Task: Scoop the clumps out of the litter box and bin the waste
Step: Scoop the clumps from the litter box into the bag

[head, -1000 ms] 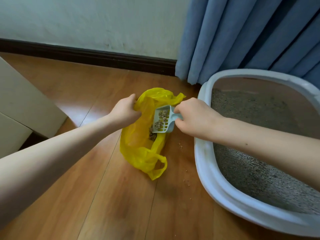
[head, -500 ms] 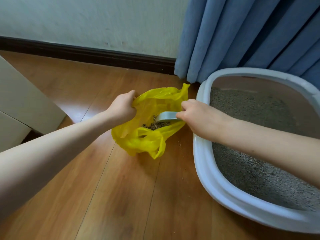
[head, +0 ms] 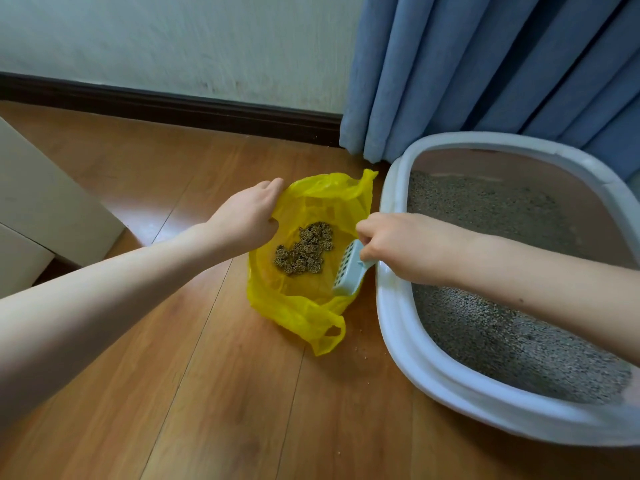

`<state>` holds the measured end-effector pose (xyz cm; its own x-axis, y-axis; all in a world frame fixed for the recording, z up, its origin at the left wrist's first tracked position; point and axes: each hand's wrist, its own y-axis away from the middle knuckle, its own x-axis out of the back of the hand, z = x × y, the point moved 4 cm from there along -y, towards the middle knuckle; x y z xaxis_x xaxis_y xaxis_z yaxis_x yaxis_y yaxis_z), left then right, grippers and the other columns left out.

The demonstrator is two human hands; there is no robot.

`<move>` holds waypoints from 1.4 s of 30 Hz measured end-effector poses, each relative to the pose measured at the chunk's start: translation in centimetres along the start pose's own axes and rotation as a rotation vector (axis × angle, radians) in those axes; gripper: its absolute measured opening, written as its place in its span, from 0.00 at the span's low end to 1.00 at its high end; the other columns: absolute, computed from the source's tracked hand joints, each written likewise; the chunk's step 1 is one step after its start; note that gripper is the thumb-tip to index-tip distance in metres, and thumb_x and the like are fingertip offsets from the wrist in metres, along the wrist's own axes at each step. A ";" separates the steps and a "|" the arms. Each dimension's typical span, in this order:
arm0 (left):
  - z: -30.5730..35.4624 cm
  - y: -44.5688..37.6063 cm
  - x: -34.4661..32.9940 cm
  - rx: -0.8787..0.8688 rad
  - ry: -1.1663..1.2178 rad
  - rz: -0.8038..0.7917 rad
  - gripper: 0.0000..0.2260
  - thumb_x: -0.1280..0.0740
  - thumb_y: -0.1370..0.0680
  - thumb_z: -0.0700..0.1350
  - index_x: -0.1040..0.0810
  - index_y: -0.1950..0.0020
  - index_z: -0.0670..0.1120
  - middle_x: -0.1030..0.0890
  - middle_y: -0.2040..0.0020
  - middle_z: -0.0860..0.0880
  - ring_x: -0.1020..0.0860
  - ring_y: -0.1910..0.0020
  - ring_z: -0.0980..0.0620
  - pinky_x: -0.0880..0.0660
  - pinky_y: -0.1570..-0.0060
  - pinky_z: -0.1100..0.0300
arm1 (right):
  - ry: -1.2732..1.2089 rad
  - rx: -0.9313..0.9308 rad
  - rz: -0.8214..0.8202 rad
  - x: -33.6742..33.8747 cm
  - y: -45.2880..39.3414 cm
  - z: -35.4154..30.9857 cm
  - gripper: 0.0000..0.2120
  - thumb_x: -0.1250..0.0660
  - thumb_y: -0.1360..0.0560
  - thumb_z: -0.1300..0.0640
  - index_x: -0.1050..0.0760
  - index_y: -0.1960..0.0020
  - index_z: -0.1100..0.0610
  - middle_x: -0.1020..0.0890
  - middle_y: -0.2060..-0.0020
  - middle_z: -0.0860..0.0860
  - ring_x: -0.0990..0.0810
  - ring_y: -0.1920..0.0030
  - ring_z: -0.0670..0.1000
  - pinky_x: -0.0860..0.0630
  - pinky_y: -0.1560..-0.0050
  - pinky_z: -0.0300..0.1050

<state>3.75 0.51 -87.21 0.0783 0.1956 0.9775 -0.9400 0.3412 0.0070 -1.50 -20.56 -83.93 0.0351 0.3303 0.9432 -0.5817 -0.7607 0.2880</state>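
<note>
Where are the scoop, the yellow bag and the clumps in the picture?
scoop (head: 349, 271): head view, on its slotted blade.
yellow bag (head: 304, 317): head view, on its near crumpled wall.
clumps (head: 304, 249): head view, middle of the pile.

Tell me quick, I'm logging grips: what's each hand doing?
Left hand: gripping the yellow bag rim.
Right hand: gripping the scoop.

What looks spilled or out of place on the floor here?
A few stray litter grains lie on the wooden floor between the yellow bag and the litter box, outside both. Nothing else stands out.
</note>
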 end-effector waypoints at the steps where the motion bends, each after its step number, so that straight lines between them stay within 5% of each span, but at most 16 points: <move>1: 0.1 0.0 0.0 0.005 -0.001 -0.006 0.20 0.36 0.27 0.36 0.34 0.36 0.42 0.26 0.49 0.44 0.26 0.56 0.45 0.24 0.62 0.51 | 0.017 0.028 0.030 0.2 0.2 0.0 0.16 0.37 0.28 0.71 0.21 0.45 0.57 0.29 0.52 0.51 0.29 0.49 0.53 0.46 0.70 0.41; 5: 0.4 0.3 0.0 0.008 -0.013 -0.027 0.20 0.35 0.27 0.37 0.34 0.37 0.42 0.26 0.50 0.44 0.26 0.57 0.46 0.23 0.62 0.50 | 0.023 0.072 0.152 1.0 1.2 0.0 0.16 0.29 0.40 0.74 0.17 0.58 0.57 0.25 0.62 0.52 0.24 0.60 0.54 0.43 0.73 0.41; 11: 1.0 0.7 -0.2 -0.002 -0.024 -0.057 0.22 0.34 0.27 0.40 0.35 0.35 0.43 0.26 0.49 0.44 0.25 0.56 0.45 0.23 0.61 0.50 | -0.045 -0.024 -0.026 0.4 1.5 -0.5 0.18 0.39 0.26 0.69 0.22 0.41 0.54 0.29 0.50 0.50 0.30 0.48 0.52 0.26 0.58 0.49; 17: 1.7 0.7 0.2 -0.022 0.005 -0.052 0.24 0.33 0.26 0.46 0.36 0.32 0.44 0.25 0.44 0.44 0.25 0.52 0.46 0.22 0.57 0.49 | -0.162 0.026 0.322 1.0 2.9 0.7 0.16 0.30 0.35 0.73 0.17 0.52 0.57 0.23 0.59 0.54 0.24 0.61 0.57 0.26 0.73 0.49; 21: 2.9 0.7 1.0 -0.099 0.009 0.077 0.27 0.34 0.24 0.49 0.38 0.28 0.43 0.28 0.38 0.42 0.27 0.44 0.44 0.26 0.50 0.53 | -0.611 -0.197 0.451 2.4 5.1 3.3 0.16 0.34 0.29 0.69 0.16 0.49 0.54 0.21 0.57 0.49 0.22 0.57 0.51 0.26 0.57 0.45; 24: 4.5 0.7 2.2 -0.212 -0.016 0.200 0.26 0.36 0.24 0.49 0.36 0.29 0.41 0.29 0.37 0.40 0.29 0.41 0.41 0.28 0.47 0.51 | -0.910 -0.447 0.480 3.1 8.0 6.5 0.15 0.32 0.29 0.68 0.16 0.49 0.52 0.17 0.58 0.48 0.22 0.59 0.46 0.28 0.59 0.34; 28: 7.3 0.9 3.8 -0.323 -0.029 0.304 0.22 0.40 0.25 0.48 0.31 0.33 0.39 0.28 0.41 0.40 0.29 0.44 0.41 0.30 0.47 0.50 | -1.291 -0.772 0.439 1.0 12.6 11.4 0.11 0.31 0.27 0.66 0.18 0.48 0.54 0.22 0.75 0.46 0.31 0.76 0.42 0.34 0.75 0.32; 31: 9.5 0.9 3.5 -0.392 -0.038 0.275 0.20 0.40 0.24 0.48 0.30 0.35 0.41 0.27 0.41 0.41 0.28 0.43 0.42 0.29 0.46 0.51 | -1.538 -1.019 0.409 -2.3 16.7 14.5 0.08 0.33 0.25 0.66 0.22 0.46 0.65 0.23 0.70 0.53 0.31 0.77 0.42 0.36 0.79 0.32; 36: 12.3 0.5 1.5 -0.501 -0.027 0.108 0.18 0.35 0.23 0.48 0.29 0.35 0.44 0.25 0.40 0.45 0.27 0.41 0.45 0.28 0.44 0.52 | -1.427 -1.286 0.112 -7.0 23.5 17.5 0.06 0.37 0.22 0.62 0.24 0.53 0.65 0.31 0.73 0.51 0.35 0.81 0.42 0.40 0.84 0.31; 42: 14.8 0.6 -1.0 -0.611 -0.021 -0.103 0.26 0.38 0.24 0.61 0.29 0.31 0.49 0.27 0.34 0.51 0.30 0.35 0.52 0.33 0.38 0.62 | -1.388 -1.294 -0.223 -8.1 26.1 18.3 0.12 0.41 0.21 0.62 0.22 0.52 0.68 0.34 0.79 0.47 0.38 0.82 0.42 0.42 0.85 0.31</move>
<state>-1.81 -13.06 -85.09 0.1457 0.1176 0.9823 -0.5671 0.8235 -0.0145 -2.16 -53.32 -81.01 0.3350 -0.7646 0.5506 -0.6156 0.2648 0.7423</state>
